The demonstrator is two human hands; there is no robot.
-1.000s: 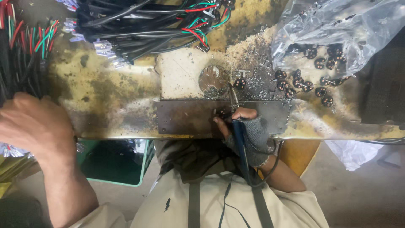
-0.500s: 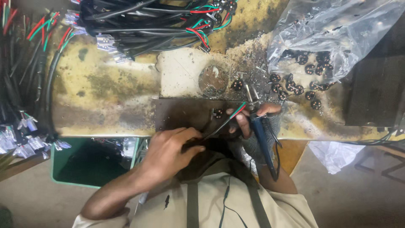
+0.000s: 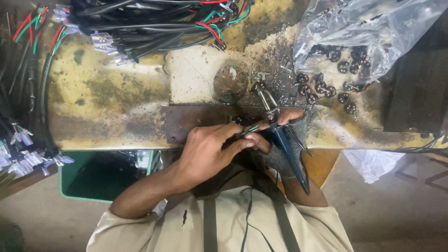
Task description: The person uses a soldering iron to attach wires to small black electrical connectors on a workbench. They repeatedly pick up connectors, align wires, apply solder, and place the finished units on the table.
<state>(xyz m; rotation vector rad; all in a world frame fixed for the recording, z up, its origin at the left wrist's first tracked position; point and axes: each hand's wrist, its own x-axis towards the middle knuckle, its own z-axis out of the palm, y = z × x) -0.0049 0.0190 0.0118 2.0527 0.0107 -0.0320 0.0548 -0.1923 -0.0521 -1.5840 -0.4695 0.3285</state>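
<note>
My left hand (image 3: 210,149) pinched thin, limp wires (image 3: 250,129) at the plate (image 3: 196,122) edge; my gloved right hand (image 3: 284,135) gripped the iron (image 3: 287,151). I judged the wires light, best held near the tips.

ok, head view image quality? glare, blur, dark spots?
Head view: even, soft light; white glare on the plastic bag; left hand and blue-handled tool fairly sharp; the wire bundle and right edge fall into shadow; wide-angle bowing at the bench edges.
</note>
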